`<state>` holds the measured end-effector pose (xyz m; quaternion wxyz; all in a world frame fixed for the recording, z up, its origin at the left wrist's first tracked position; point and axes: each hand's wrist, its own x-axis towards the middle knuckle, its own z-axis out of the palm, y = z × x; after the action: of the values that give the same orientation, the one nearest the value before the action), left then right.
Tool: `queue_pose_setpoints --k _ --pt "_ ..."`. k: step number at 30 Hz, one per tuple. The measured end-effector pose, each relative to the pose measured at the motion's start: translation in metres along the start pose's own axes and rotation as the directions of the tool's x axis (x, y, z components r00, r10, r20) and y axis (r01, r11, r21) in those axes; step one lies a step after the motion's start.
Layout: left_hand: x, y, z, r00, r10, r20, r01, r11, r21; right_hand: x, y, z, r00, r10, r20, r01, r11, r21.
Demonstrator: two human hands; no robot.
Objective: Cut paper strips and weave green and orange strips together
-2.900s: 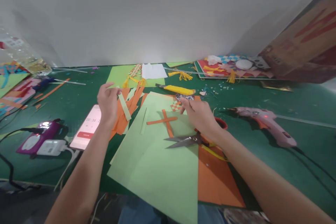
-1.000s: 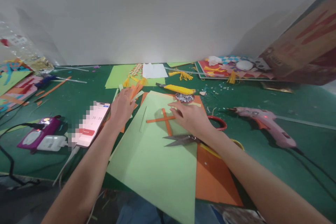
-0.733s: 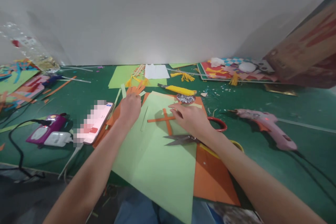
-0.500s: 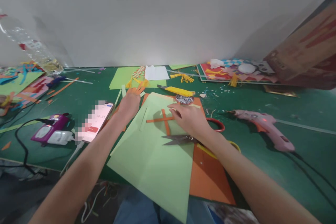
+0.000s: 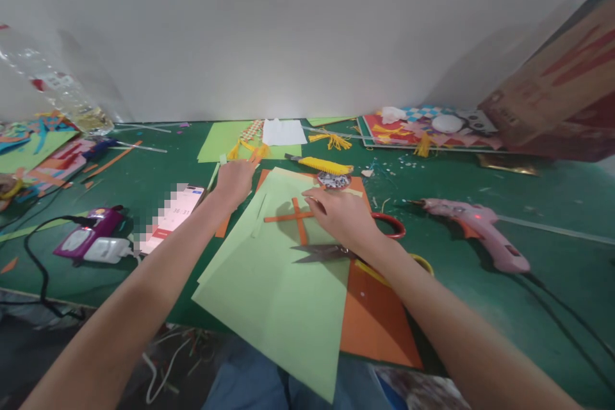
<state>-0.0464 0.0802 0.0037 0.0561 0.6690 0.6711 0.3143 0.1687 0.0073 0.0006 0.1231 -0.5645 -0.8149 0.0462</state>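
On top of the light green sheet (image 5: 269, 295), near its far edge, lies an orange paper cross (image 5: 294, 218). Right hand (image 5: 343, 218) rests palm down w/ fingers (image 5: 314, 195) stretched onto the cross's right arm, pressing it flat; not pinching anything. Left hand (image 5: 234, 179) sits just left of the sheet's far corner, on a pile of orange & pale green strips (image 5: 250, 160); fingers curled down onto the strips, but can't tell if any strip is actually gripped. Scissors (image 5: 331, 250) lie on the sheet's right edge, blades pointing left, red and yellow handles partly under the right wrist. Orange sheet (image 5: 379, 327) pokes out from under the green sheet on its right side. Beyond the sheet's far edge: yellow box cutter (image 5: 324, 165) and a small patterned disc (image 5: 334, 180). Well right of the sheet, pink glue gun (image 5: 473, 230) w/ cord. Left of the sheet, phone (image 5: 168, 218) screen up, then a purple charger (image 5: 89, 237) w/ cables. All on a green table (image 5: 528, 186).
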Motion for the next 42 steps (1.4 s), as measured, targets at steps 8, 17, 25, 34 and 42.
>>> queue_pose_setpoints --k 8,17,25,34,42 --pt "-0.007 0.009 -0.026 0.995 -0.003 0.100 0.001 1.000 0.028 0.001 0.000 0.001 1.000 0.026 0.016 -0.026 0.999 -0.023" --pt "-0.006 0.024 -0.037 0.971 0.236 -0.042 -0.235 0.903 -0.361 0.003 0.001 0.006 0.998 0.063 -0.027 -0.060 0.991 0.120" --pt "-0.030 0.060 -0.026 0.968 0.231 0.099 -0.092 0.695 -0.713 0.004 -0.003 0.000 0.995 0.085 -0.053 -0.017 0.667 0.744" --pt "-0.043 0.052 -0.022 0.958 0.263 0.115 -0.166 0.833 -0.528 0.004 -0.006 -0.001 0.993 0.068 0.099 -0.118 0.423 0.898" --pt "-0.067 0.035 -0.024 0.895 0.180 0.407 -0.122 0.979 -0.165 0.005 -0.007 0.000 0.979 0.142 0.149 -0.192 0.374 0.907"
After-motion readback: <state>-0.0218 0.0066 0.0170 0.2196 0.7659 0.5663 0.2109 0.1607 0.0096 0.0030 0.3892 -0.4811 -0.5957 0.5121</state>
